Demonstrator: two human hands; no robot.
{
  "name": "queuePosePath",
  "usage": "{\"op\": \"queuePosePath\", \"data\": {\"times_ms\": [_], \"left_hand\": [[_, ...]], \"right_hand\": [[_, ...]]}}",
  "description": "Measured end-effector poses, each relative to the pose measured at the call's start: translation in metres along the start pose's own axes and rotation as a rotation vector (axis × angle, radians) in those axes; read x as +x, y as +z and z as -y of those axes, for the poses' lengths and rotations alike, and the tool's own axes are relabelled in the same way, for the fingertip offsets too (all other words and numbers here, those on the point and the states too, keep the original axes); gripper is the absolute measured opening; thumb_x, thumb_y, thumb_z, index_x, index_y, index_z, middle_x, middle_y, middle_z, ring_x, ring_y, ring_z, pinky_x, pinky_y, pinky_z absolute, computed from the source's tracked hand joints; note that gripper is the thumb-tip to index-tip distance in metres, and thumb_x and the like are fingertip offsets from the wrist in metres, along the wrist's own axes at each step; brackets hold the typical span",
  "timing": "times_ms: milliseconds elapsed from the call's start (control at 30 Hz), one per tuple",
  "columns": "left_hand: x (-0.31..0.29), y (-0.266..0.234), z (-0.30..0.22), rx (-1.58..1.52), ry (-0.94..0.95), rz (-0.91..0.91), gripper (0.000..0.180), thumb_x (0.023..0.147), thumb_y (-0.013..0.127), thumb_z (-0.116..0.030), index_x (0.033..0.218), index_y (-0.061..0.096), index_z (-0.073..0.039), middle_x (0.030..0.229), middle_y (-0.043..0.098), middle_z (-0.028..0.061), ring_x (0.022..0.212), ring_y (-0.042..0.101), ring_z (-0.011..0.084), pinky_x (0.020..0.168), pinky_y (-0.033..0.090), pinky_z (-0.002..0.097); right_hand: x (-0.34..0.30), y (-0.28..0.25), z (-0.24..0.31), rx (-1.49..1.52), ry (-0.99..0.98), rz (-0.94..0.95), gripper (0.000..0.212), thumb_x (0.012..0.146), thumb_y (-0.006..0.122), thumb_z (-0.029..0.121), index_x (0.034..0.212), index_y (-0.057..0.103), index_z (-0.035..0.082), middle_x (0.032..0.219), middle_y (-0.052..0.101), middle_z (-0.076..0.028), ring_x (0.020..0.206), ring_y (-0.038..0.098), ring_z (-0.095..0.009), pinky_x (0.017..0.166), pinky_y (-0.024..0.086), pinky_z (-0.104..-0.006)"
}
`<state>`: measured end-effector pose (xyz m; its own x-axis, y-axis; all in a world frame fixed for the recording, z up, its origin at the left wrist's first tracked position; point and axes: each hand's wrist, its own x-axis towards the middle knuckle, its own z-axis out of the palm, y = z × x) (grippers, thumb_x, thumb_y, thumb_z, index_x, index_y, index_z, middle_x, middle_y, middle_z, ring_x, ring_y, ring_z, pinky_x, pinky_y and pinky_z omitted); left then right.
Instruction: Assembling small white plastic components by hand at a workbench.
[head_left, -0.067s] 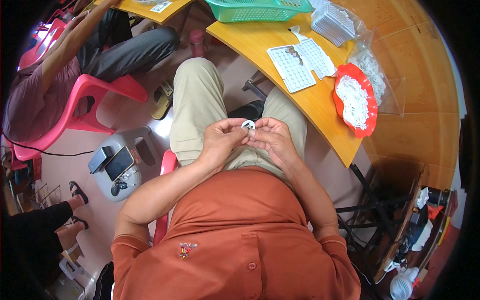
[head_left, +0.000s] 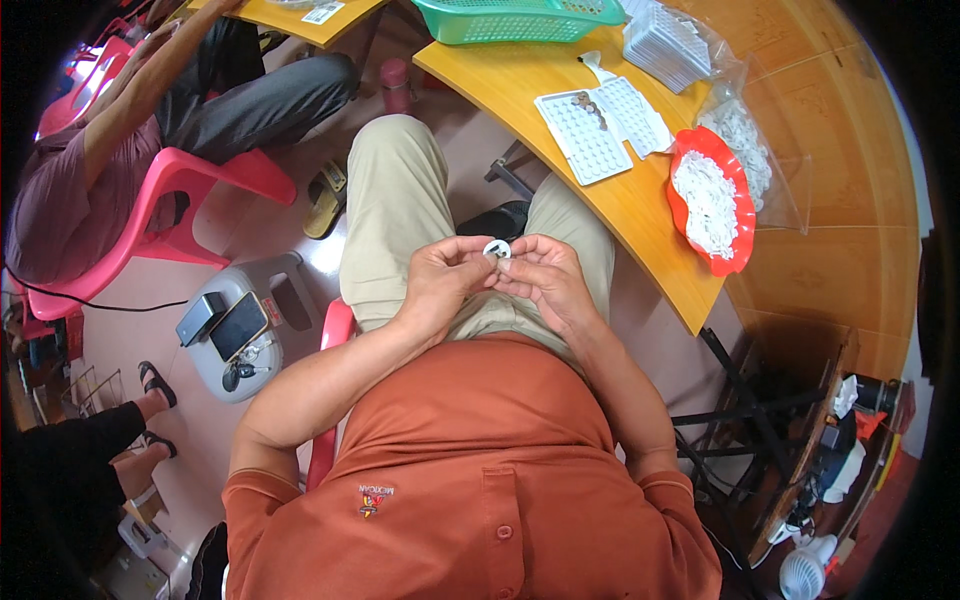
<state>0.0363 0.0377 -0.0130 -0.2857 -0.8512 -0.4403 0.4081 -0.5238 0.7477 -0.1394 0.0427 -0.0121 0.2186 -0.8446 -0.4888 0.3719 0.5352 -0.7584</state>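
Note:
Above my lap, both hands meet around a small white ring-shaped piece with something dark at its middle. My left hand pinches its left side between thumb and fingers. On the other side my right hand grips it, thumb tip close to the left thumb. The fingers partly cover the piece, so its finer details are hidden. To the right on the wooden table lies a white tray with round hollows, a few brownish pieces in its far rows. Beside it a red scalloped dish holds many small white parts.
Behind the tray stand a green basket and stacked white trays. A clear bag of white parts lies beyond the dish. At left, a grey stool bears a phone and keys; a person sits on a pink chair.

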Motion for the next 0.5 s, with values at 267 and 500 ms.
{"op": "queuePosePath", "data": {"times_ms": [267,500], "left_hand": [[0.0012,0.0001,0.0009,-0.033,-0.001,-0.009,0.017,0.089,0.062,-0.001,0.106,0.065,0.002,0.083,0.066,0.0039,0.071,0.062,0.0091,0.062,0.05,0.0202],[0.0002,0.0009,-0.0002,-0.055,0.009,-0.006,0.016,0.089,0.062,0.0,0.105,0.065,0.003,0.082,0.066,0.0042,0.07,0.062,0.0092,0.064,0.05,0.0208]], "right_hand": [[0.0013,-0.0014,-0.0005,0.006,-0.006,0.028,0.014,0.087,0.065,0.003,0.099,0.058,0.001,0.094,0.068,-0.013,0.083,0.07,-0.022,0.077,0.059,-0.0338],[0.0017,-0.0036,-0.0025,0.051,-0.011,0.039,0.014,0.087,0.065,0.002,0.098,0.057,0.001,0.093,0.067,-0.014,0.083,0.07,-0.023,0.076,0.059,-0.0328]]}}
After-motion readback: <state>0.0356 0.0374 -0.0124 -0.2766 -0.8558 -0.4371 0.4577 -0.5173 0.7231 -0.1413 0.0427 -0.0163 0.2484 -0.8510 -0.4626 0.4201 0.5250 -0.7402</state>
